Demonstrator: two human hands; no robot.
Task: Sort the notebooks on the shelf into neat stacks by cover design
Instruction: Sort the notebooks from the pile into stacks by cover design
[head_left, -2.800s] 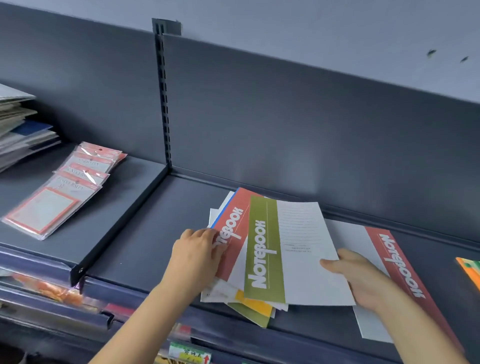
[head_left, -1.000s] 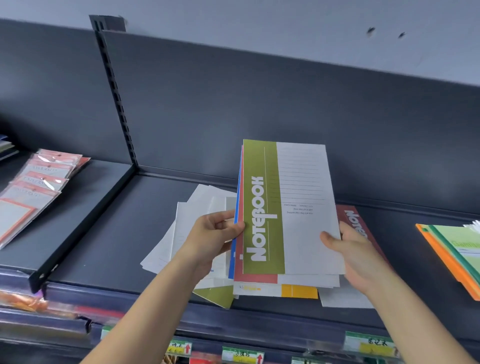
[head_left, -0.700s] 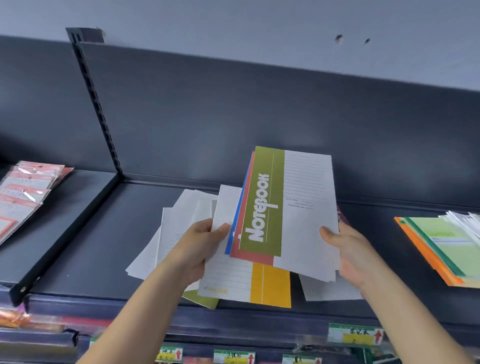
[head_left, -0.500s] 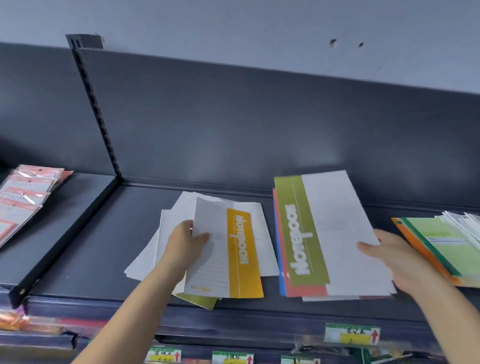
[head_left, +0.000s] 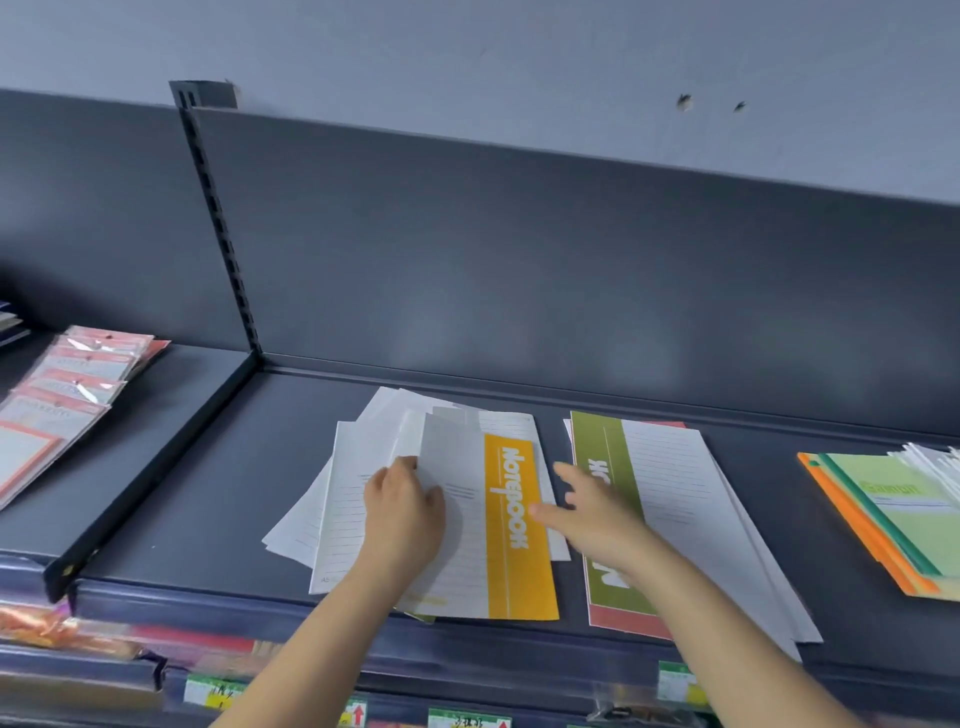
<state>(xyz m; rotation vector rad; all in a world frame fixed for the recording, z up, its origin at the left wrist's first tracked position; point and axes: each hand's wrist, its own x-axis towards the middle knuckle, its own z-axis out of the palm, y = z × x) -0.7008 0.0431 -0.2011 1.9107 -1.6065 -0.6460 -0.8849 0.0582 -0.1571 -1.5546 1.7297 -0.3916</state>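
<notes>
Your left hand (head_left: 402, 506) is lying flat on the yellow-striped notebook (head_left: 488, 525), fingers loosely curled at its left edge, pressing rather than gripping. That notebook tops a messy fan of white lined notebooks (head_left: 332, 509) mid-shelf (head_left: 208, 493). Your right hand (head_left: 592, 512) is spread open with nothing in it, hovering between the yellow one and the green-striped notebook (head_left: 660, 499) just to the right. That green one sits on a stack with a red cover peeking out underneath. An orange and green pile (head_left: 893, 519) lies further right.
</notes>
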